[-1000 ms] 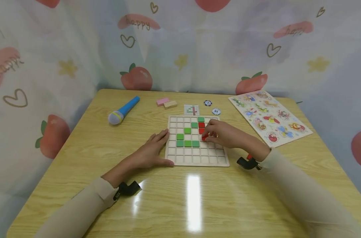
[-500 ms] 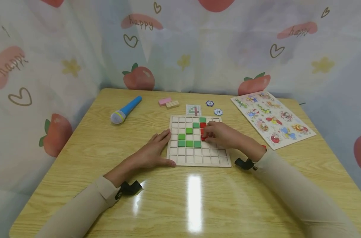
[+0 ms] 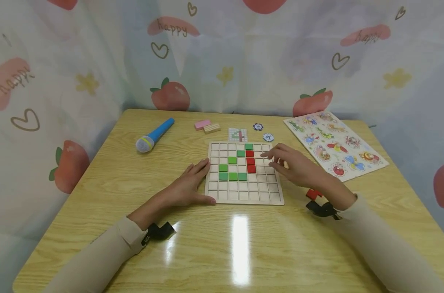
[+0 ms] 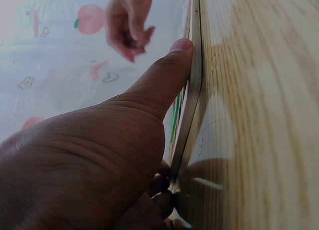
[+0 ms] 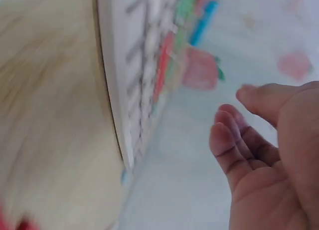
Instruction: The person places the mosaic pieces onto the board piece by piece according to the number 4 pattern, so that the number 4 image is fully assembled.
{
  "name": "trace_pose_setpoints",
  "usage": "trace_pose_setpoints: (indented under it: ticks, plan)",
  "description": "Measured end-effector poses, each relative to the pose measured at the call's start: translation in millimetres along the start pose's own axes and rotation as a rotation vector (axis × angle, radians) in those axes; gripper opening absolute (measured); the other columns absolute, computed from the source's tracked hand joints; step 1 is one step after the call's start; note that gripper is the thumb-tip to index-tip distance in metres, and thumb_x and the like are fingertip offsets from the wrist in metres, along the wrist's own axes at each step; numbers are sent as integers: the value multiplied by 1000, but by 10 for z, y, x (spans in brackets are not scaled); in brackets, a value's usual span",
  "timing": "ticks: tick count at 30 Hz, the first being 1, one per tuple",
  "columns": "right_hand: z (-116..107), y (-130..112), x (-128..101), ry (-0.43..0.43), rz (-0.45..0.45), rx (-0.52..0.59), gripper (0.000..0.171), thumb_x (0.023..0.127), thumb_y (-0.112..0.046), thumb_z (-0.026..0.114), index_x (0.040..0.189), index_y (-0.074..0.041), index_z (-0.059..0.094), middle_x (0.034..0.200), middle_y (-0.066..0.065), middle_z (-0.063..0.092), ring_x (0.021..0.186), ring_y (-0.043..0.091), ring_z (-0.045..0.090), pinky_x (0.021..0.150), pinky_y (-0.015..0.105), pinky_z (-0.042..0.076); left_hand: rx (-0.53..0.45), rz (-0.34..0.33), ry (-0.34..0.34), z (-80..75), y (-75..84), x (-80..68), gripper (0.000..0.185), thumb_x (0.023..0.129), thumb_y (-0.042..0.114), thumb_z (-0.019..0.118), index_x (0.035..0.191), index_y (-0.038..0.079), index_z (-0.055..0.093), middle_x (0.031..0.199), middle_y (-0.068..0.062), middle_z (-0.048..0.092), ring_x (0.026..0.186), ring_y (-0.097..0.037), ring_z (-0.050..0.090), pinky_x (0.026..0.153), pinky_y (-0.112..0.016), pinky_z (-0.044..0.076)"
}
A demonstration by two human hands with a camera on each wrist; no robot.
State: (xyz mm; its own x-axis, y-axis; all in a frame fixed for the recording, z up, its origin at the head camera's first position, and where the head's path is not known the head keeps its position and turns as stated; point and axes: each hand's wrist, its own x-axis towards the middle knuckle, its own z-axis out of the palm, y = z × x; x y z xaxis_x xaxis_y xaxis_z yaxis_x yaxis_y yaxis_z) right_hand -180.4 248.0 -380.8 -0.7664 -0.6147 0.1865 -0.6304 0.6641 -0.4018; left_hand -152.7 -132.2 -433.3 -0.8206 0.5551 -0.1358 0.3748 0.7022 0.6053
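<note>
Tabletop [image 3: 97, 211]: light wood-grain laminate w/ rounded corners, glossy; bright vertical glare strip [image 3: 240, 248] near front edge, centre. Backdrop: pale translucent curtain [image 3: 243, 61] on far side and both flanks, hanging in soft folds, printed w/ red strawberries, brown heart outlines, yellow stars, pink "happy" lettering. Light even and diffuse, coming thru fabric. Floor, walls, windows not visible.

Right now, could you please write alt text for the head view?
A person's left hand rests against a wooden grid board holding green and red tiles, while the right hand hovers open over its right side, on a wooden table.
</note>
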Motion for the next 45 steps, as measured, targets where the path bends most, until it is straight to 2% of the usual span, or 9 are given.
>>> trace_pose_setpoints:
  ticks: [3,6,10,15,19,24,30,37,45]
  plan:
    - [-146,93,-318,157,-14,-27,37,100,3,69,135,-10,69,110,3,70,91,6,64,79,14,54,3,-1,-2,9,8,13,129,84,61,86,173,11,8,183,-5,2,169,-37,2,136,-63,9]
    - [-226,198,-643,256,29,-29,43,97,9,70,136,-8,67,107,3,72,89,-4,63,78,6,49,6,-11,-3,10,20,17,129,83,61,86,173,11,8,183,-4,1,170,-36,2,136,-62,9]
    - [-250,321,-1029,315,152,41,38,100,6,69,135,-8,68,110,-4,73,95,-14,63,81,1,46,9,-18,-2,13,18,17,129,83,61,86,173,12,7,183,-4,1,169,-37,1,136,-63,11]
    - [-191,490,-1325,327,277,124,30,105,-4,66,135,-10,68,117,-17,67,100,-12,63,81,1,48,19,-23,1,8,5,10,130,83,63,85,173,13,6,183,-3,1,169,-38,2,136,-63,12]
    - [-97,652,-1411,273,324,122,35,101,-1,70,136,-7,66,122,-1,66,95,-10,58,79,3,49,21,-20,8,8,-26,-3,130,83,62,86,173,11,6,183,-4,1,170,-34,3,137,-61,9]
    - [-32,774,-1499,203,333,9,39,96,0,76,134,-6,67,120,12,64,88,-11,53,74,5,46,15,1,1,35,-54,15,131,83,64,84,173,11,5,183,-3,0,170,-30,2,137,-59,5]
    - [-5,805,-1490,215,293,-50,30,95,1,76,123,-10,73,112,6,66,85,-8,52,73,7,45,24,-9,1,33,-46,29,130,83,65,84,173,13,5,183,-1,-1,170,-31,2,137,-59,5]
    - [14,795,-1453,241,274,-78,27,93,4,76,118,-7,73,104,4,65,82,-5,49,68,11,42,20,-13,7,5,-18,22,130,84,63,85,173,12,6,183,-4,1,170,-34,3,137,-61,6]
    - [-79,640,-1358,193,287,-79,24,96,0,74,116,-11,73,100,1,61,80,-3,50,65,15,44,20,-4,4,16,-21,21,130,83,62,85,173,12,6,183,-5,1,170,-33,3,137,-60,7]
